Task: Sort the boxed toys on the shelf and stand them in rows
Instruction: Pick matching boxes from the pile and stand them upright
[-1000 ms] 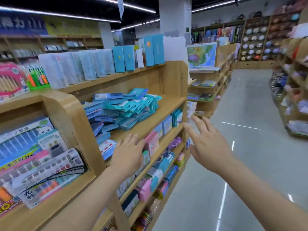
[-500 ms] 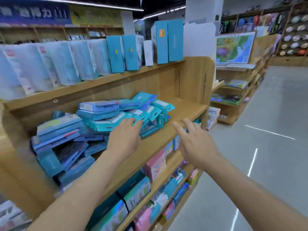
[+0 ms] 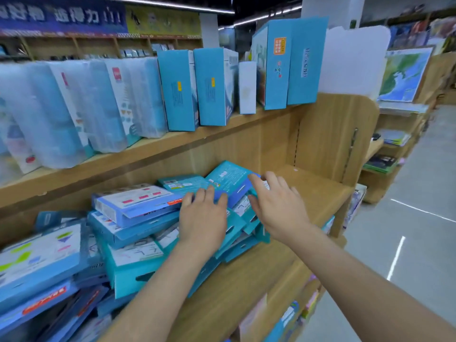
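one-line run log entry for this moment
stage: reach | left hand: flat on teal boxes | right hand: open at pile's right edge | boxes: jumbled, none standing

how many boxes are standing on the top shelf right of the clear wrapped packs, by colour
Blue boxes: 4, two medium and two tall
White boxes: 1, small
Total: 5

A blue banner (image 3: 61,16) high on the back wall carried large white Chinese characters, partly blurred, with 得力 readable and three exclamation marks after them; print on the boxed toys (image 3: 138,201) and upright boxes (image 3: 177,90) was too small and blurred to read
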Motion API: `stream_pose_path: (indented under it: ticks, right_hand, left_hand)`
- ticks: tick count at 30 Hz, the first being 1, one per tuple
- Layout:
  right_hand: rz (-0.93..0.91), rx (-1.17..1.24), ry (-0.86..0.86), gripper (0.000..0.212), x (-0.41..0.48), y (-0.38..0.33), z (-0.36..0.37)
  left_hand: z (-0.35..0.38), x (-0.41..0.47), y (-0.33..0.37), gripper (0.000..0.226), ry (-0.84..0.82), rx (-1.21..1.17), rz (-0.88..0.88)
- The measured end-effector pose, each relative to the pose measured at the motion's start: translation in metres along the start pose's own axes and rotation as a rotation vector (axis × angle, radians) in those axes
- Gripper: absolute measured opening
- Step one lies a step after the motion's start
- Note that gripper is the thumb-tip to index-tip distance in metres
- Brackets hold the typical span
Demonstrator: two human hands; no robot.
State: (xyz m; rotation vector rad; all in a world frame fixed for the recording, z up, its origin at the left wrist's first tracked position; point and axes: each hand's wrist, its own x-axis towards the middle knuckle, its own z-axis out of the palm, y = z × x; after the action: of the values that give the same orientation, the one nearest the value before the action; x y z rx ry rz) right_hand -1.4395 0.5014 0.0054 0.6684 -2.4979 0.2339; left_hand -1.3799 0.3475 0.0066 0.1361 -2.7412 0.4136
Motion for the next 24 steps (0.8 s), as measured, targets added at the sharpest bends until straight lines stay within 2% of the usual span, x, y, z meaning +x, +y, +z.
stream_pose_path:
  ticks: [4, 7, 10, 14, 16, 18, 20, 22, 24]
  right_hand:
    - [0.033, 0.072, -0.169, 0.052, 0.037, 0.004, 0.031]
    - [-0.008, 0.140, -0.238, 0.051, 0.056, 0.010, 0.046]
    - [-0.045, 0.244, -0.201, 0.041, 0.068, 0.021, 0.053]
    - [-0.001, 0.513, -0.051, 0.032, 0.076, 0.027, 0.060]
    - [0.016, 0.654, 0.026, 0.030, 0.078, 0.027, 0.064]
    - [0.089, 0.773, 0.056, 0.032, 0.079, 0.032, 0.069]
    - [0.277, 0.970, 0.007, 0.036, 0.081, 0.040, 0.072]
    - [0.416, 1.160, -0.089, 0.038, 0.082, 0.045, 0.070]
    - [0.332, 1.070, -0.104, 0.026, 0.081, 0.051, 0.056]
  left_hand:
    - [0.004, 0.012, 0.003, 0.044, 0.003, 0.035, -0.057]
    - [0.002, 0.019, 0.002, 0.036, 0.019, -0.006, -0.102]
    - [0.000, 0.021, -0.001, 0.041, 0.069, -0.017, -0.134]
    - [0.010, 0.025, -0.006, 0.032, 0.179, -0.073, -0.152]
    - [0.009, 0.024, -0.008, 0.037, 0.287, -0.131, -0.169]
    - [0.006, 0.020, -0.005, 0.046, 0.470, -0.206, -0.189]
    - [-0.001, 0.016, -0.004, 0.047, 0.648, -0.228, -0.172]
    - [-0.009, 0.014, -0.002, 0.044, 0.760, -0.221, -0.142]
    - [-0.014, 0.012, -0.004, 0.040, 0.808, -0.226, -0.143]
